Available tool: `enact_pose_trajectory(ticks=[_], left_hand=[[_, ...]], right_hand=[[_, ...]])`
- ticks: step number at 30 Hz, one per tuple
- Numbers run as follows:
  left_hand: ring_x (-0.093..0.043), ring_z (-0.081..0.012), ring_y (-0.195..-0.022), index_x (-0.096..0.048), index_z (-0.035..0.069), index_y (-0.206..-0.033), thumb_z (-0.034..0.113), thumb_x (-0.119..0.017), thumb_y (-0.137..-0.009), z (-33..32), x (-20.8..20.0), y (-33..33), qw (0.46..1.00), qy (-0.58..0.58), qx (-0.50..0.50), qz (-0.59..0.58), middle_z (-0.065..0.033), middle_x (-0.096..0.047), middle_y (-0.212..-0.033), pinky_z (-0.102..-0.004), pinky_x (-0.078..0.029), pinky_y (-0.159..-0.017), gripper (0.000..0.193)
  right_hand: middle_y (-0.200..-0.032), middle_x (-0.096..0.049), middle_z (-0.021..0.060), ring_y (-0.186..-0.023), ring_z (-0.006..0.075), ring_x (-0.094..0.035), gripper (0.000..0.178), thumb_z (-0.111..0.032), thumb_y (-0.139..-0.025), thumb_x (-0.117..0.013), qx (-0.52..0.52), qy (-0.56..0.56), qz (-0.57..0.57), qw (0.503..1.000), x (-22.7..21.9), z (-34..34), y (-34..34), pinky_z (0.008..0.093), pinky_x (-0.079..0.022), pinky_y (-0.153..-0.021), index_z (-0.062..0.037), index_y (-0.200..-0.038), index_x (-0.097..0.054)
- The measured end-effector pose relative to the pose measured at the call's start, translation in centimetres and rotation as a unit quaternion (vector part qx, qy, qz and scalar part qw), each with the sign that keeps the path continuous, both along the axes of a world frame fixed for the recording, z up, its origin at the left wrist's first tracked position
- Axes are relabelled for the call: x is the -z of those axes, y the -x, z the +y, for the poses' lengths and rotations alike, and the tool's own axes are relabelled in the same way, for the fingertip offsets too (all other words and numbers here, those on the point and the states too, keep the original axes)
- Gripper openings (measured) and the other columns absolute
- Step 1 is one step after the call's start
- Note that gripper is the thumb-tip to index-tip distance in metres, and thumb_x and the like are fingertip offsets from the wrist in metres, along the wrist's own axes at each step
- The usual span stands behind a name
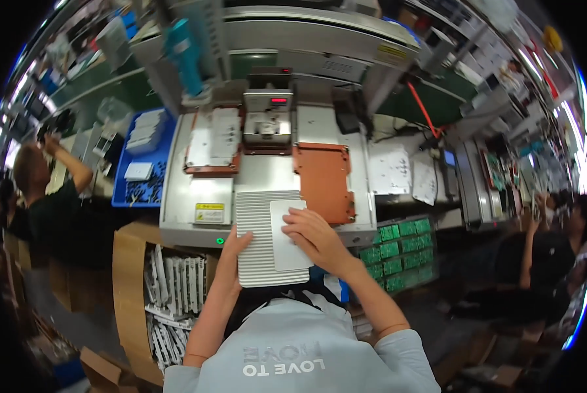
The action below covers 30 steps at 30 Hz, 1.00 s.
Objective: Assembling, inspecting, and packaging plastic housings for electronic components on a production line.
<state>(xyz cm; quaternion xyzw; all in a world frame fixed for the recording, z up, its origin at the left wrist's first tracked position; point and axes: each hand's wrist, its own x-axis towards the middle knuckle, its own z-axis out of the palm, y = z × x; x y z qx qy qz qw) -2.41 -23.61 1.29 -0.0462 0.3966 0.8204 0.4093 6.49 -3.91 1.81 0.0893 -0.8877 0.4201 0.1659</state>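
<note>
A silver ribbed metal panel is held in front of my body, at the near edge of the metal workbench. My left hand grips its left side, with the thumb on top of the ribs and the other fingers hidden beneath. Over the panel's right part lies a smooth whitish plate. My right hand holds this plate from the right, its fingers bent over the upper face and its thumb out of sight. Just beyond the panel, an orange-brown fixture plate rests on the bench.
A small machine with a red display stands mid-bench. Left of it, a white plate lies on another fixture. A blue bin holds white parts. Nearby are a cardboard box of pale parts and green circuit boards. Other people work on both sides.
</note>
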Motion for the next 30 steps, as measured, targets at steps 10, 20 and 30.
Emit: enact_pose_trajectory(ticks=[10, 20, 30], left_hand=[[-0.061, -0.0204, -0.102, -0.049, 0.0, -0.126, 0.038, -0.05, -0.095, 8.9, -0.3, 1.1, 0.971, -0.067, 0.187, -0.131, -0.0134, -0.058, -0.118, -0.0326, -0.048, -0.09, 0.048], [-0.047, -0.0304, -0.119, -0.04, 0.01, -0.138, 0.021, -0.057, -0.091, 14.5, 2.7, 0.8, 0.877, 0.09, 0.201, 0.427, -0.015, -0.044, -0.134, -0.0388, -0.04, -0.099, 0.051], [-0.042, -0.0423, -0.12, -0.043, 0.007, -0.134, 0.036, -0.059, -0.088, 15.8, 6.4, 1.7, 0.499, 0.362, 0.145, 0.774, -0.0178, -0.044, -0.136, -0.0438, -0.037, -0.101, 0.056]], right_hand=[[-0.111, -0.061, 0.0087, -0.105, 0.0264, -0.059, 0.037, -0.003, -0.073, -0.067, 0.063, -0.186, 0.11, 0.974, -3.6, 6.6, -7.3, 0.0383, -0.049, -0.089, -0.0082, -0.11, -0.062], [-0.075, -0.064, 0.002, -0.063, 0.0049, -0.051, 0.029, -0.017, -0.087, -0.064, 0.358, 0.277, -0.086, 0.887, 1.5, 12.4, 0.1, 0.0206, -0.04, -0.056, 0.0009, -0.109, -0.055], [-0.083, -0.066, 0.0133, -0.072, 0.0137, -0.061, 0.032, -0.024, -0.085, -0.067, 0.281, 0.372, -0.163, 0.869, 8.1, 15.7, 3.8, 0.0258, -0.047, -0.062, -0.001, -0.102, -0.051]])
